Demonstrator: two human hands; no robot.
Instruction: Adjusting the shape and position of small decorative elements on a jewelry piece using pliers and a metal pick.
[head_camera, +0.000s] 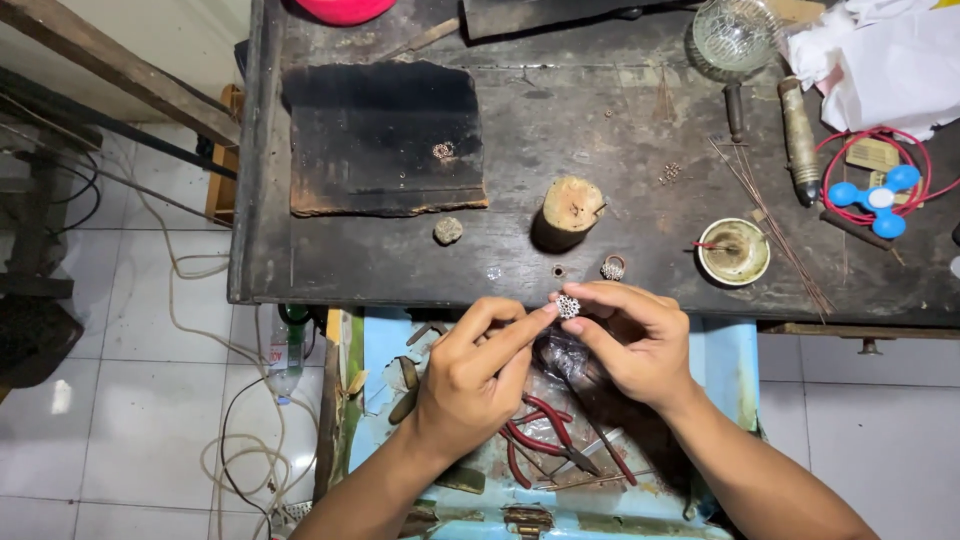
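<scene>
A small silver filigree flower piece (568, 306) is pinched between the fingertips of both hands, just in front of the dark workbench edge (400, 290). My left hand (478, 372) reaches in from the lower left and its forefinger touches the piece. My right hand (630, 340) grips it from the right with thumb and fingers. A similar silver ring-like piece (612, 267) lies on the bench just beyond my hands. Below my hands an open blue drawer (720, 370) holds red-handled pliers (545, 435).
On the bench sit a charred black block (380, 135), a wooden stub (570, 210), a small round dish (733, 251), thin wires (770, 220), a glass bowl (733, 35), a handled tool (799, 135), a blue spinner (878, 198) and white cloth (890, 60). Cables lie on the tiled floor (150, 400) at left.
</scene>
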